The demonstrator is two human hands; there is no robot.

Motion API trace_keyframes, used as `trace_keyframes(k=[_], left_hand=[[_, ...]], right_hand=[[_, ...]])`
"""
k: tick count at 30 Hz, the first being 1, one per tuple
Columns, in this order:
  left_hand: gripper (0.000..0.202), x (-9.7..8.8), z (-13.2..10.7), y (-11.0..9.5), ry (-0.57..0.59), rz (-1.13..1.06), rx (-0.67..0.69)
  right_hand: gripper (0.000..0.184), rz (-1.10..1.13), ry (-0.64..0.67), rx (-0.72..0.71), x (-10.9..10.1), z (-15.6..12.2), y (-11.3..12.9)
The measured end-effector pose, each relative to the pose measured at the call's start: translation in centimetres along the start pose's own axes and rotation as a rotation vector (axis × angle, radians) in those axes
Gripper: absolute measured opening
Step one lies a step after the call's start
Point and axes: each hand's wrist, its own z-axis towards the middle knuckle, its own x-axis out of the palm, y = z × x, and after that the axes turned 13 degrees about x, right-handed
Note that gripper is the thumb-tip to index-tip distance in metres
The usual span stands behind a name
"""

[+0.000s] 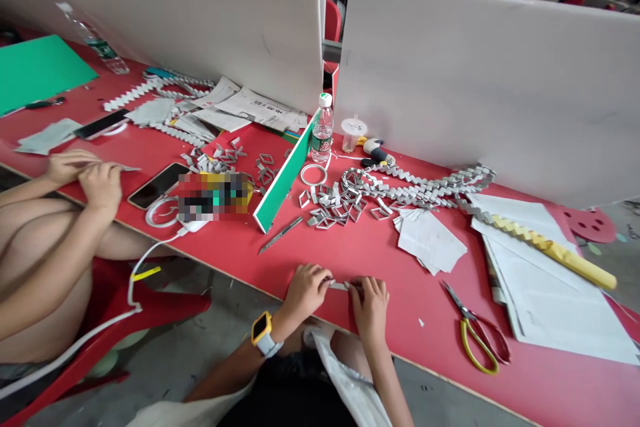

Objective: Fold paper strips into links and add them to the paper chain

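Note:
Near the table's front edge, my left hand [309,288] and my right hand [371,307] pinch the two ends of a small folded paper strip [339,285]. A yellow-cased watch [261,328] is on my left wrist. Beyond my hands lies a heap of folded paper links [340,203], beside a long zigzag paper chain [425,190]. Right of the heap is a stack of loose paper pieces [431,240]. A craft knife [280,235] lies to the left, and scissors [477,330] with red and yellow handles rest to the right.
A green divider [287,177] stands on the red table, with a water bottle [323,127] and a lidded cup [353,133] behind it. Large paper sheets [565,300] lie at right under a yellow roll [575,260]. At left, a co-worker's hands [93,177] hold paper near a phone [157,185].

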Motion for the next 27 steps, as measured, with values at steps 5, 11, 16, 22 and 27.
trace_keyframes(k=[5,11,16,22,27], left_hand=[[0.005,0.0,-0.3,0.5,-0.025,-0.054,0.012],[0.005,0.0,-0.6,0.8,-0.047,-0.109,-0.011],[0.011,0.0,-0.9,0.4,-0.069,-0.071,0.015],[0.016,-0.1,-1.1,0.2,-0.07,-0.143,-0.01],[0.01,0.4,-1.1,0.7,-0.152,-0.268,-0.121]], right_hand=[[0.02,0.051,-0.025,-0.018,-0.3,-0.8,-0.5],[0.021,0.012,-0.102,-0.048,-0.2,-1.6,-1.2],[0.032,-0.103,-0.106,-0.189,-0.1,-2.2,-1.7],[0.03,-0.257,-0.123,-0.236,-0.4,-2.8,-2.1],[0.026,-0.339,-0.194,-0.212,-0.7,-3.3,-1.2]])
